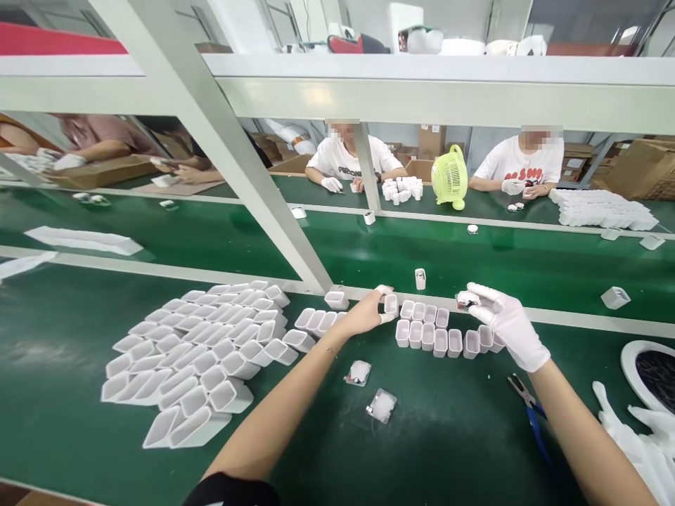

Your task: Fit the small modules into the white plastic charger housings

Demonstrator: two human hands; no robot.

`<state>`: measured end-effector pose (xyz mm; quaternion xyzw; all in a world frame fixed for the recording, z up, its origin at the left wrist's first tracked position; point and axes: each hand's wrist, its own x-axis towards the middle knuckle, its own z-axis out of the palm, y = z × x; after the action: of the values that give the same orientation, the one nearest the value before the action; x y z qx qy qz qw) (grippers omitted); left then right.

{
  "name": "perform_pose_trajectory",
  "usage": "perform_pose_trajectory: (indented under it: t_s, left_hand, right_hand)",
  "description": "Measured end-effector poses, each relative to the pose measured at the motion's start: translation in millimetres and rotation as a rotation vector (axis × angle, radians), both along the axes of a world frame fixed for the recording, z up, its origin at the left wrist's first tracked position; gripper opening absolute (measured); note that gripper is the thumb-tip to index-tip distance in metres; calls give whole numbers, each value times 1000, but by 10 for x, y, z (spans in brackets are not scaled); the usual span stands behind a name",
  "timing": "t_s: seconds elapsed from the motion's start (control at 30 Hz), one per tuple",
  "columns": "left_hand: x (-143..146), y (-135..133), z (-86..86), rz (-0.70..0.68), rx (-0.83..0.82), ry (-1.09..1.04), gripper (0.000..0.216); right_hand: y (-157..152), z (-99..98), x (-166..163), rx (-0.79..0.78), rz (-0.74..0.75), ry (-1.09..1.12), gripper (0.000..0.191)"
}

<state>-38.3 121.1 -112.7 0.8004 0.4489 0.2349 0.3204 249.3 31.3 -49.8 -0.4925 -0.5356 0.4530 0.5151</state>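
Observation:
My left hand [368, 310], with white covers on some fingertips, grips a small white open-topped housing [391, 305] between thumb and fingers, at the conveyor's near edge. In a white glove, my right hand [507, 325] pinches a small white part with dark and red details [467, 300], perhaps a circuit piece. Below and between the hands stand rows of white housings [440, 342], openings upward. Two flat white parts on clear-edged plates, one a square part [381, 405] and the other a similar part [358, 373], lie nearer to me on the green table.
A large cluster of white housings [195, 362] covers the left of the table. Blue-handled pliers [532, 414], white gloves [640, 450] and a round tray of black pieces [630, 365] are at right. A slanted metal post [247, 158] crosses the view. Co-workers sit beyond the green conveyor [369, 249].

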Motion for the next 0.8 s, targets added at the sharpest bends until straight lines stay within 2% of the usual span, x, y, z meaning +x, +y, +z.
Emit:
perform_pose_trajectory:
  t_s: [0.07, 0.17, 0.27, 0.33, 0.5, 0.67, 0.8]
  left_hand:
    - [33, -155, 175, 8, 8, -49, 45]
    - [118, -484, 538, -33, 109, -60, 40]
    - [216, -797, 877, -143, 287, -44, 41]
    - [260, -936, 1026, -223, 387, -56, 46]
    - [293, -1065, 1155, -344, 519, -68, 54]
    - [281, -1113, 1196, -338, 538, -43, 48]
    - [274, -1154, 1203, -328, 551, -45, 47]
  right_hand:
    - [-94, 64, -46, 80, -35, -28, 48]
    - [-290, 202, -127, 238, -67, -168, 30]
    - [-493, 326, -205, 500, -123, -391, 25]
    - [-598, 373, -250, 676, -115, -554, 23]
    - [-690, 418, -374, 885, -68, -857, 9]
    - [-669, 434, -474, 1017, -75, -989, 17]
    - [-677, 433, -511, 1054, -82, -1042, 22]
